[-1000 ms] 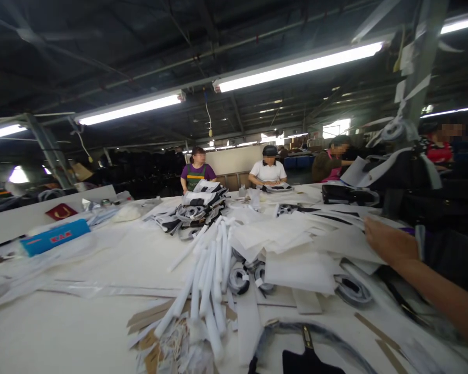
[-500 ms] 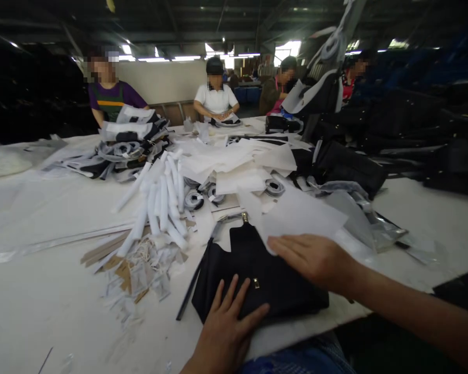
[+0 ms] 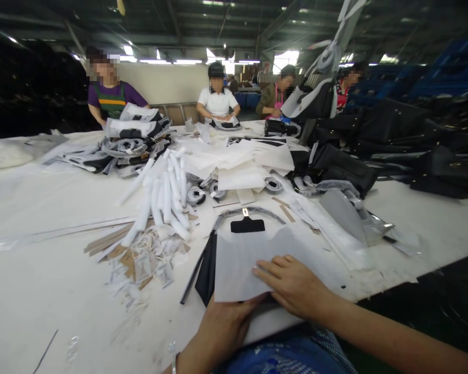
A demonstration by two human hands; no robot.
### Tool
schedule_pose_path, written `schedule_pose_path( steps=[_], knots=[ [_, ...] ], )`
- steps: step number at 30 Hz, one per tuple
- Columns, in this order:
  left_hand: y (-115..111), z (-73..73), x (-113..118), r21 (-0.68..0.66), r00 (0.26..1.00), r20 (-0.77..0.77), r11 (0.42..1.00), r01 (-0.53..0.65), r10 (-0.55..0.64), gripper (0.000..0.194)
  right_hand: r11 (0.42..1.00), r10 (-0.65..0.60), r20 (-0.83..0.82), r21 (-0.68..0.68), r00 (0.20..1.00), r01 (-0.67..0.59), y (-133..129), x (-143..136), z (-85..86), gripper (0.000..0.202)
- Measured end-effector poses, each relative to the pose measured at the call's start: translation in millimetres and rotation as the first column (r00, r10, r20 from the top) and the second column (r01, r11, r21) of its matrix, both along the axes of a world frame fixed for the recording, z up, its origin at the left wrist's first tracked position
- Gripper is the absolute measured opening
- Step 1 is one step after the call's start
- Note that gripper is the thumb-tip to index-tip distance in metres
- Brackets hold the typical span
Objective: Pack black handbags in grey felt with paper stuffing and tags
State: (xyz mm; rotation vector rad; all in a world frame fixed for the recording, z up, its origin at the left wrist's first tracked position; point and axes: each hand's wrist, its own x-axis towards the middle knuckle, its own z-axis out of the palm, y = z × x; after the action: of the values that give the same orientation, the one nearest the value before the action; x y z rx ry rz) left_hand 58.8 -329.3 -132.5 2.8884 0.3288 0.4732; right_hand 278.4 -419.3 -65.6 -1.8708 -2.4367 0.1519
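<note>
A black bag [image 3: 206, 270] lies flat on the table in front of me, with its handle [image 3: 222, 214] and a black tab with a gold-coloured metal piece [image 3: 246, 224] at the top. A white, slightly see-through sheet of paper [image 3: 237, 259] covers most of its front. Over the sheet rests my right hand [image 3: 292, 280], palm down, fingers stretched to the left. My left hand [image 3: 234, 317] is at the sheet's lower edge, and its fingers are hidden beneath the paper.
Left of the bag lie white padded rolls [image 3: 166, 200], cardboard strips [image 3: 109, 238] and a heap of tags [image 3: 152, 262]. Paper sheets [image 3: 242, 178] are piled behind it. Black bags [image 3: 335, 169] stand at the right. A co-worker in white [image 3: 217, 104] and several others work across the table.
The white sheet has come over the bag's front, hiding the gold-coloured clasp. My right hand has moved down and left onto it; my left hand's fingers have gone under the sheet.
</note>
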Motion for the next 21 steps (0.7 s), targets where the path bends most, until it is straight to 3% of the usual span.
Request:
schedule_pose_path(
  steps=[5,10,17,21],
  knots=[
    [-1.4,-10.7,-2.1,0.01,0.997,-0.075,1.0,0.004,-0.004,0.085,0.992,-0.028,-0.052,-0.124,0.998,0.022,6.2,-10.2,-8.6,0.067],
    [-3.0,-11.2,-1.9,0.013,0.998,-0.063,1.0,-0.021,0.022,0.084,0.978,-0.079,-0.101,-0.199,0.992,0.058,7.1,-16.9,-16.5,0.078],
    [-6.4,-8.8,-2.4,0.003,0.998,-0.045,0.999,-0.051,0.051,0.053,0.975,-0.088,-0.166,-0.217,0.982,0.051,10.3,-20.1,-16.5,0.074],
    [-14.2,2.2,-9.1,0.123,0.989,0.143,0.991,-0.053,0.035,0.034,0.987,-0.064,-0.199,-0.158,0.978,0.032,8.5,-16.2,-24.6,0.061]
  ],
)
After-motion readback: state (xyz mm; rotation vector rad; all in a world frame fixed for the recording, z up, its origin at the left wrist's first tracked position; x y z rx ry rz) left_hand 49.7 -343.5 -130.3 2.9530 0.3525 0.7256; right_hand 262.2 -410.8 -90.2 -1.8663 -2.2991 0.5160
